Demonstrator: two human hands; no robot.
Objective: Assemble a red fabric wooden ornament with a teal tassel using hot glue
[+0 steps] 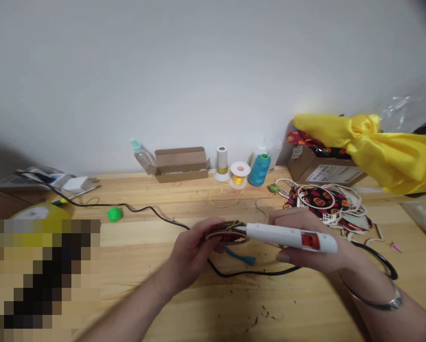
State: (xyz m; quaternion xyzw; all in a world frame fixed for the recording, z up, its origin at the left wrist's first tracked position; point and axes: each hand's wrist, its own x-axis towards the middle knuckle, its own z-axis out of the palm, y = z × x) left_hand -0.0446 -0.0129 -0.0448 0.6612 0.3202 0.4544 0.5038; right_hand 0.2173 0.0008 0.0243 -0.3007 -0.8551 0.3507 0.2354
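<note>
My left hand is closed around a small flat ornament with a pale frame, red patterned fabric and a teal tassel hanging under it. My right hand grips a white pen-shaped hot tool with a red switch. Its tip touches the top of the ornament, where green and yellow threads sit. A black cord runs from the tool across the wooden table. A silver bangle circles my right wrist.
Along the wall stand a clear spray bottle, an open cardboard box, and thread spools: white, yellow, teal. A pile of similar ornaments lies at right, beside a box under yellow cloth. A green cap lies left.
</note>
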